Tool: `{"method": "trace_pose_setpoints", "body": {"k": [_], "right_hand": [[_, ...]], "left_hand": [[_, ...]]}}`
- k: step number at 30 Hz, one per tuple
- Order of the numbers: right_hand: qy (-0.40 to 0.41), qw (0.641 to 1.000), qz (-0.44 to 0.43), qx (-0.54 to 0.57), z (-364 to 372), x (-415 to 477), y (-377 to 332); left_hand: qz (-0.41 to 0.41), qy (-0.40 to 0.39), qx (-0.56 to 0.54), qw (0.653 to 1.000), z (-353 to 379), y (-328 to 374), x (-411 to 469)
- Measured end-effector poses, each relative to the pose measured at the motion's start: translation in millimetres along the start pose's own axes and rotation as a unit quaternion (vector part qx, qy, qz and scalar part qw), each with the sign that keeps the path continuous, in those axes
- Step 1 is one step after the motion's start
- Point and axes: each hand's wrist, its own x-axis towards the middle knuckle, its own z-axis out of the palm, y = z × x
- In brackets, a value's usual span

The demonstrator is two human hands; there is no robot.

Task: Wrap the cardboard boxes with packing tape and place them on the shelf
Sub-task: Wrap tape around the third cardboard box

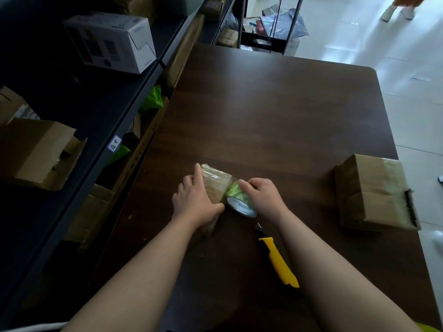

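Left hand [196,200]: lies flat on the small box [214,179], fingers nearly straight and pressing down, thumb spread towards the tape roll [239,201].
Right hand [265,197]: fingers curled over the tape roll, gripping it from above, with the roll set right against the small box's right side.
Knife [279,262]: yellow with a black tip, lying on the surface [275,111] just beside the right forearm, nearer than both hands. No hand touches it.
Small box: a cardboard box on the surface near its front middle, shiny with clear tape, partly hidden under the left hand.
Tape roll: standing on edge, its white core ring facing the camera, with a green pattern on its outer face.
Large box [374,192]: brown cardboard with clear tape across the top, resting at the right edge of the surface, well apart from the hands.
Surface: dark brown wood, reaching away from the camera.
Shelf [100,104]: dark metal, along the left side of the surface. It holds an open cardboard box [40,152] nearer the camera and a white carton [110,41] farther back.
Green bag [152,99]: tucked on the lower level, between the shelf rail and the surface.
Cart [271,32]: beyond the far end of the surface, holding bags and parcels.
Floor [407,68]: pale tiles on the right — a person's feet [398,12] at the top corner.
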Motion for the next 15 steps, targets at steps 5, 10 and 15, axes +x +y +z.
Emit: {"method": "trace_pose_setpoints", "body": {"k": [5,10,15], "right_hand": [[0.042,0.989,-0.057,0.127,-41,-7,-16],[0.077,0.994,-0.033,0.068,-71,-8,3],[0.067,0.998,0.006,0.015,-51,-2,17]], "left_hand": [[0.029,-0.029,-0.235,0.971,-9,0,12],[-0.030,-0.095,-0.434,0.896,-8,-12,16],[-0.025,-0.114,-0.473,0.873,-13,-25,19]]}}
